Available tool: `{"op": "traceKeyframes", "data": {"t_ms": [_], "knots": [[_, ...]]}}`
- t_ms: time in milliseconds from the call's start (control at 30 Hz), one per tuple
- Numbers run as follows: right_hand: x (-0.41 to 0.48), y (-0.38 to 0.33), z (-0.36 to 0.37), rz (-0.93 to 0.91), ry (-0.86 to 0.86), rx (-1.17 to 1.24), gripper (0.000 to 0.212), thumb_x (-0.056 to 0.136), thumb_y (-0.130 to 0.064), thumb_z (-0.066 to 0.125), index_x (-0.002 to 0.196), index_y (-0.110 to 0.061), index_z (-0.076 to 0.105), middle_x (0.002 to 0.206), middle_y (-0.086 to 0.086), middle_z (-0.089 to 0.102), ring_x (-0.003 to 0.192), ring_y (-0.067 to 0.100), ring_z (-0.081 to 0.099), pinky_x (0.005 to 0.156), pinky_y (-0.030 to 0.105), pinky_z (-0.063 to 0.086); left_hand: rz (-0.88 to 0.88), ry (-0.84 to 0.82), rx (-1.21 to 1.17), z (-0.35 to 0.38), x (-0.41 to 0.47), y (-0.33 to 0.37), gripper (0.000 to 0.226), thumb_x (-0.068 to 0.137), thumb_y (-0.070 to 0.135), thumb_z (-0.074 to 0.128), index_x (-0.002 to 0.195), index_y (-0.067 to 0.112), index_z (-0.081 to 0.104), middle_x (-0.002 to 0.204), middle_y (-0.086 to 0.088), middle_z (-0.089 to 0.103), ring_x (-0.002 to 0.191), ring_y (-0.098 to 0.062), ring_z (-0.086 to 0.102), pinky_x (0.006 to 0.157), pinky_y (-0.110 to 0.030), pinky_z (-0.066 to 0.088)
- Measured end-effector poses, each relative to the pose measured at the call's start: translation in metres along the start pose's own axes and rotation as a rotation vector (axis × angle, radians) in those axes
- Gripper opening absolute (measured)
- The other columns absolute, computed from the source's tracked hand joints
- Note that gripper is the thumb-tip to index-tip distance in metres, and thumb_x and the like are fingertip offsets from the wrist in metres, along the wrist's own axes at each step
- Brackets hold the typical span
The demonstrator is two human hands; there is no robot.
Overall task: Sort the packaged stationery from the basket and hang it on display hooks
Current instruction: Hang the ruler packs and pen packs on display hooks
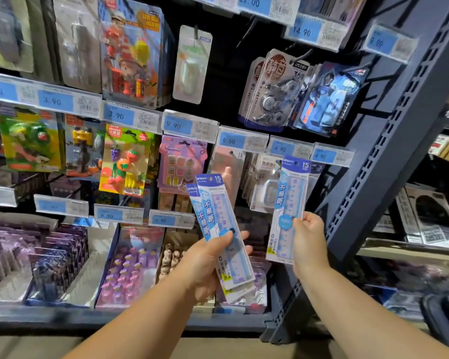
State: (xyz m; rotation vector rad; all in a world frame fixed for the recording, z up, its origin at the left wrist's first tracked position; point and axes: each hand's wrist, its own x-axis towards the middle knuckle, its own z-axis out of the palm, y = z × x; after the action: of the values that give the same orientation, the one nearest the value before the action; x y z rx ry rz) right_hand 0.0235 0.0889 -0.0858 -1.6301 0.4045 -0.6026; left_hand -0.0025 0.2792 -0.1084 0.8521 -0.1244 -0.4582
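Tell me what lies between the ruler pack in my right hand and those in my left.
In the head view, only white packs hanging in the background fill that gap.

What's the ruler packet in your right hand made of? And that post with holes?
The ruler packet in the right hand looks like glossy clear plastic with printed card; the ruler shows through. The post seems painted metal: matte blue-grey, punched slots.

Ruler packs (219, 203), centre, and ruler pack (292, 200), right: "15", "不易断".
Price tags (249, 2): "22.00" top; "14.90", "9.90" upper right; "3.90" left; "6.50", "4.90" mid-right; "6.90" lower centre.
Carded pack (275, 94), upper right: "36".
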Motion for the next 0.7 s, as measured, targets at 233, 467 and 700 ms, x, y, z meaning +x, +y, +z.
{"op": "traceKeyframes", "data": {"t_ms": [233,467,700], "knots": [[0.025,0.004,-0.023,0.008,0.255,-0.051,0.007,0.097,-0.014,0.043,0.100,-0.018,0.047,0.103,0.011,0.066,0.092,0.031,0.066,0.087,0.051,0.054,0.021,-0.086,0.044,0.004,0.016,-0.009,0.039,0.085,0.018,0.065,0.122,0.021,0.053,0.115,-0.004,0.072,0.100,-0.023,0.071,0.081,-0.043,0.057],[0.034,0.016,-0.027,0.036,0.281,-0.115,0.009,0.100,-0.013,0.039,0.106,-0.018,0.044,0.107,0.012,0.062,0.091,0.029,0.062,0.078,0.039,0.053,0.031,0.003,0.129,0.003,0.028,-0.018,0.047,0.073,0.013,0.072,0.119,0.010,0.060,0.094,-0.010,0.072,0.083,-0.023,0.066,0.075,-0.038,0.054],[0.047,0.015,-0.015,0.031,0.297,-0.107,0.011,0.102,-0.014,0.037,0.110,-0.017,0.044,0.110,0.010,0.060,0.089,0.025,0.060,0.066,0.030,0.049,0.018,0.030,0.166,-0.001,0.033,-0.019,0.055,0.069,0.017,0.079,0.120,0.012,0.060,0.100,-0.014,0.070,0.087,-0.024,0.064,0.075,-0.036,0.053]]}}
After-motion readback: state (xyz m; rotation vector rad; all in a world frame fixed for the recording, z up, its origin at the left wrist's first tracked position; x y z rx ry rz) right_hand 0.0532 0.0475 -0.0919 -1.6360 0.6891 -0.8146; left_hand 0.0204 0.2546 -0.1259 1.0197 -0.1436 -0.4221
